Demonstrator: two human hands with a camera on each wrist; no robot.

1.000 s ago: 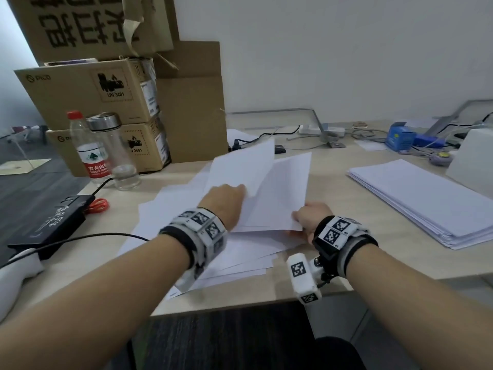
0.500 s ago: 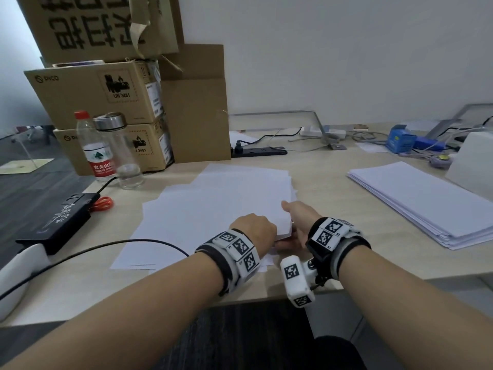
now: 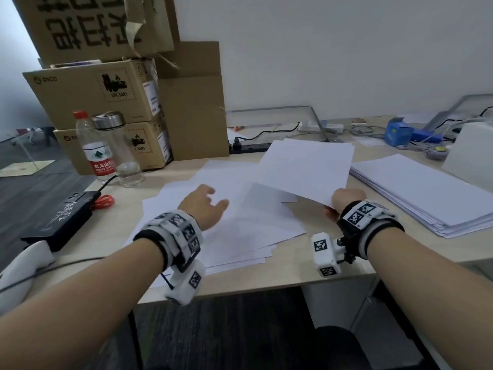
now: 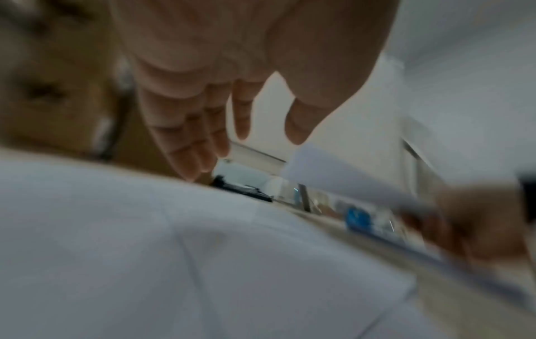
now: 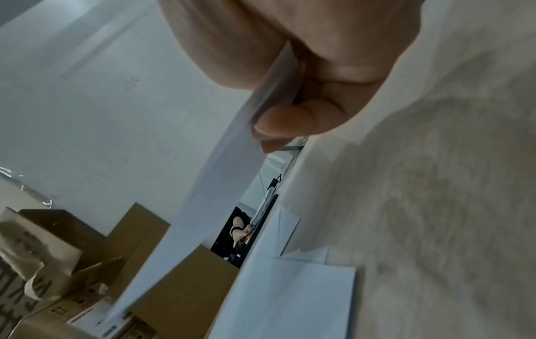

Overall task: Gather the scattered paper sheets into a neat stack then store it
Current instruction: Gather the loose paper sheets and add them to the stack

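From the head view, the right hand [image 3: 346, 200] pinches the near corner of a lifted sheet [image 3: 306, 166], which slopes up and away over the counter [image 3: 280, 276], its long axis running away from the person; the neat stack [image 3: 426, 190] lies just to that hand's right, so the right hand is much the nearer one to it. The left hand [image 3: 204, 206] hovers with fingers loosely apart over the scattered sheets [image 3: 240, 231], which lie fanned directly below and ahead of it. Legible writing: "PICO" and "UN 3481" on a cardboard box [image 3: 90, 89], and a water bottle [image 3: 94, 150] with a red label in Chinese characters. In the left wrist view, though blurred, the fingers [image 4: 185, 128] are straight and spread, holding nothing above the white paper. In the right wrist view, thumb and fingers [image 5: 290, 119] are clamped on the sheet's edge, seen side-on.
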